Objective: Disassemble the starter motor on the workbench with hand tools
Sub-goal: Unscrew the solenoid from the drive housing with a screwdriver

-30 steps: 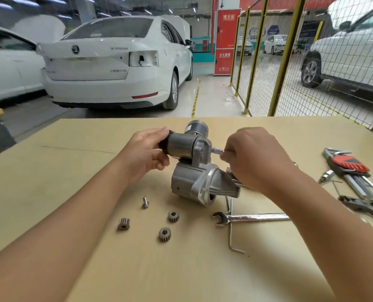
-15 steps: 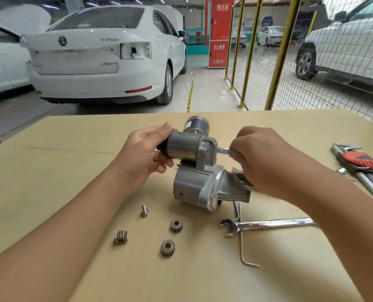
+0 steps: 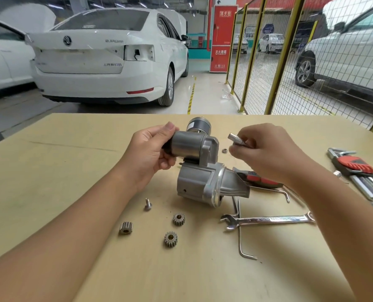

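Behind the workbench (image 3: pixel 50 171) I see white cars. My left hand (image 3: pixel 150 151) grips the solenoid on top of the starter (image 3: pixel 205 179), which stands on the bench. My right hand (image 3: pixel 266 153) pinches a small metal tool (image 3: pixel 235 139), just right of the left grip. Below lie three gears (image 3: pixel 178 219), a bolt (image 3: pixel 147 204) and a wrench (image 3: pixel 268 219).

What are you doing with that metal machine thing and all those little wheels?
A person is taking apart a grey metal starter motor on a tan wooden workbench. The left hand grips its grey cylinder on top, while the right hand pinches a small silver metal tool held just clear of the motor. Three small toothed gears and a short bolt lie in front, with a silver spanner to the right.
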